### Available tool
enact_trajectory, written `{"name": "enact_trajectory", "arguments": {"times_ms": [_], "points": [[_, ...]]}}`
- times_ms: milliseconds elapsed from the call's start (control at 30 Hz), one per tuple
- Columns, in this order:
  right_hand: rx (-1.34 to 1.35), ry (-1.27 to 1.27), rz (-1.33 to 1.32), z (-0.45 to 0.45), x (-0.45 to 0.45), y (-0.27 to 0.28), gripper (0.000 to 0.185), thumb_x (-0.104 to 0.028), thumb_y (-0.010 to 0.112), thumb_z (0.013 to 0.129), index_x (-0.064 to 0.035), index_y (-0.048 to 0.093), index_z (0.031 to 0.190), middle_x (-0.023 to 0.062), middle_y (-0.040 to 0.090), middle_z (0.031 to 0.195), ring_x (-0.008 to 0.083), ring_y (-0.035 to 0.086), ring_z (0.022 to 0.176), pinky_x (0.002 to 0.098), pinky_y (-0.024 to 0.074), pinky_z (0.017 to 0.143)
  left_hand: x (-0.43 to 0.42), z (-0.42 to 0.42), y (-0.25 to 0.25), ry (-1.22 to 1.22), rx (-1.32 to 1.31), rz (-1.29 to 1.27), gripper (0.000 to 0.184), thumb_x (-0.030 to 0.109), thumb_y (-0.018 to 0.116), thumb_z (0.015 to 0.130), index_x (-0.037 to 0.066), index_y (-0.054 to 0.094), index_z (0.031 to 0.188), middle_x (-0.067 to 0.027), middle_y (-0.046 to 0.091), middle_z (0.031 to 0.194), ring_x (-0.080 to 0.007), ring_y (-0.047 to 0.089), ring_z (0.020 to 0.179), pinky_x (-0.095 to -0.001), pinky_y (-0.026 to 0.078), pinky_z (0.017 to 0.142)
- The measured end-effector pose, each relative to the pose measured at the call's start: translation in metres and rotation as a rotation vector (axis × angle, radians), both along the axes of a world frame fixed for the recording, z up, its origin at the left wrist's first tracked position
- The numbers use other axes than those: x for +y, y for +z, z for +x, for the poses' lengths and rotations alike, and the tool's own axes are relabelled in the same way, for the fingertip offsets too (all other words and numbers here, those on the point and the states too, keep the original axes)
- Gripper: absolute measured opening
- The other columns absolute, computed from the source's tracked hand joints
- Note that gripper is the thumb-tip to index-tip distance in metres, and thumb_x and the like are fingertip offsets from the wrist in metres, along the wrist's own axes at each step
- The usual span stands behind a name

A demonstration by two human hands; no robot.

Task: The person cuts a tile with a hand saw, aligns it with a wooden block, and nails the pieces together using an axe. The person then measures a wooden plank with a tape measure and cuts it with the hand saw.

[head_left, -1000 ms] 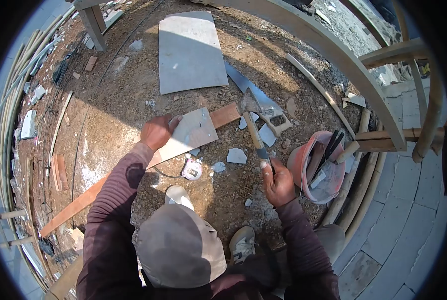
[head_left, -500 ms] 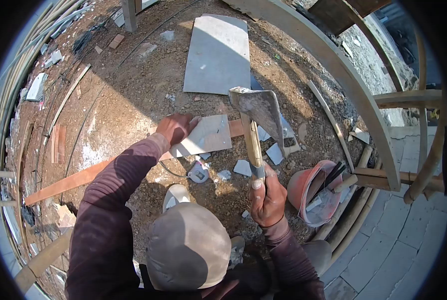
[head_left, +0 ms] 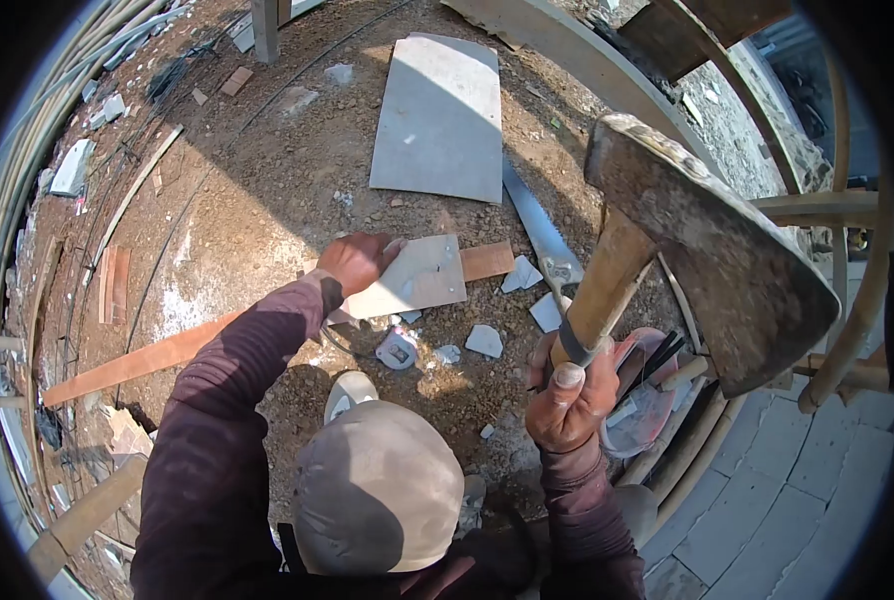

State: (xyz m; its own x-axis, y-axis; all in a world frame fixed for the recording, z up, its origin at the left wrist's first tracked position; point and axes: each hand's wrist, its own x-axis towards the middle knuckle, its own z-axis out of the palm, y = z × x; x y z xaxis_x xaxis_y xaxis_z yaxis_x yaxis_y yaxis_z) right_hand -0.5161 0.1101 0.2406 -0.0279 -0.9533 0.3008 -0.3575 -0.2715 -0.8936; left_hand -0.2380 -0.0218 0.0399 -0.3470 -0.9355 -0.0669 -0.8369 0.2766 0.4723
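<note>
My right hand [head_left: 570, 402] is wrapped round the wooden handle of a hatchet [head_left: 712, 255], raised close to the camera with its broad, worn blade to the right. My left hand [head_left: 359, 264] grips the left end of a small grey board piece [head_left: 417, 275], holding it on a long reddish wooden strip [head_left: 147, 360]; the undersides of the fingers are hidden. Nails or small spots show near the piece's right edge. A handsaw [head_left: 539, 222] lies beyond the hatchet handle, partly covered. On the dirt below the piece sits a tape measure [head_left: 398, 350].
A large grey sheet [head_left: 437, 120] lies ahead on the dirt. At right stands a red bucket [head_left: 632, 425] with tools in it, beside bamboo poles [head_left: 692, 445] and paving [head_left: 767, 500]. White shards [head_left: 484, 341] are scattered about. My knee [head_left: 377, 490] is in front.
My right hand has lifted the hatchet up and right, nearer the camera, turning its blade. More of the handsaw and the strip's right end now shows. My left hand stays on the board piece.
</note>
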Motion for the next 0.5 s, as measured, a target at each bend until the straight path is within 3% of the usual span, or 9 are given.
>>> {"name": "enact_trajectory", "arguments": {"times_ms": [33,100,167,200,267,367,467,500], "points": [[-0.101,0.008,-0.073,0.0,0.002,0.003,0.04,-0.032,0.05,0.107,0.0056,0.057,0.121,0.0087,0.061,0.076,0.0141,0.061,0.066,0.0347,0.0483,0.058,0.001,0.001,0.001,-0.016,-0.027,-0.023,0.045,0.046,0.045,0.106,0.009,0.07,0.103,-0.0204,0.07,0.078,-0.0393,0.07,0.076,-0.0493,0.057,0.07],[0.122,0.039,-0.098,-0.002,0.003,-0.024,0.041,-0.034,0.05,0.106,0.0038,0.057,0.121,0.0133,0.063,0.078,0.0231,0.064,0.065,0.0372,0.0494,0.059,0.001,0.001,0.005,-0.033,-0.066,-0.033,0.046,0.046,0.043,0.106,0.008,0.07,0.104,-0.0208,0.07,0.079,-0.0392,0.07,0.078,-0.0494,0.057,0.072],[0.363,0.048,0.131,-0.007,0.012,-0.076,0.041,-0.039,0.048,0.106,-0.0009,0.059,0.117,0.0235,0.064,0.08,0.0457,0.065,0.07,0.0444,0.0506,0.062,0.002,0.0,0.01,-0.029,-0.072,0.015,0.045,0.045,0.044,0.106,0.008,0.07,0.103,-0.0207,0.071,0.08,-0.0394,0.07,0.078,-0.0497,0.057,0.072],[0.756,0.142,0.655,-0.025,0.016,-0.108,0.032,-0.034,0.052,0.105,-0.0036,0.059,0.111,0.0287,0.063,0.081,0.055,0.06,0.079,0.0491,0.0495,0.064,-0.001,-0.001,0.013,-0.026,-0.075,0.03,0.045,0.045,0.045,0.106,0.008,0.07,0.103,-0.0207,0.071,0.081,-0.0395,0.07,0.079,-0.0498,0.057,0.072],[0.68,0.022,0.644,-0.041,0.016,-0.11,0.029,-0.033,0.053,0.105,-0.0041,0.058,0.108,0.0292,0.063,0.079,0.0545,0.06,0.079,0.0497,0.0485,0.062,-0.007,-0.001,0.0,-0.031,-0.036,-0.055,0.043,0.044,0.046,0.106,0.007,0.069,0.102,-0.0207,0.071,0.081,-0.04,0.07,0.079,-0.0502,0.057,0.071],[0.626,0.046,0.578,-0.044,0.011,-0.049,0.025,-0.026,0.055,0.104,-0.0034,0.059,0.113,0.0252,0.067,0.079,0.0449,0.067,0.073,0.0488,0.0514,0.063,-0.003,-0.002,-0.003,-0.061,-0.047,-0.048,0.041,0.042,0.048,0.105,0.007,0.069,0.101,-0.0207,0.071,0.081,-0.0399,0.07,0.079,-0.0504,0.057,0.07],[0.282,0.019,0.218,-0.022,-0.003,0.011,0.033,-0.03,0.052,0.106,-0.0008,0.061,0.117,0.0149,0.062,0.071,0.027,0.064,0.061,0.0377,0.0494,0.058,-0.001,-0.001,0.004,-0.06,-0.045,-0.02,0.038,0.04,0.049,0.105,0.007,0.069,0.102,-0.0203,0.071,0.082,-0.0387,0.07,0.079,-0.0497,0.057,0.068],[0.215,0.026,0.02,-0.017,-0.008,0.015,0.039,-0.033,0.048,0.107,0.0016,0.061,0.12,0.0078,0.056,0.07,0.0167,0.057,0.06,0.0305,0.0451,0.056,-0.003,-0.001,0.005,-0.055,-0.037,-0.018,0.037,0.039,0.05,0.104,0.007,0.069,0.103,-0.0201,0.071,0.082,-0.0382,0.07,0.078,-0.0493,0.057,0.068]]}}
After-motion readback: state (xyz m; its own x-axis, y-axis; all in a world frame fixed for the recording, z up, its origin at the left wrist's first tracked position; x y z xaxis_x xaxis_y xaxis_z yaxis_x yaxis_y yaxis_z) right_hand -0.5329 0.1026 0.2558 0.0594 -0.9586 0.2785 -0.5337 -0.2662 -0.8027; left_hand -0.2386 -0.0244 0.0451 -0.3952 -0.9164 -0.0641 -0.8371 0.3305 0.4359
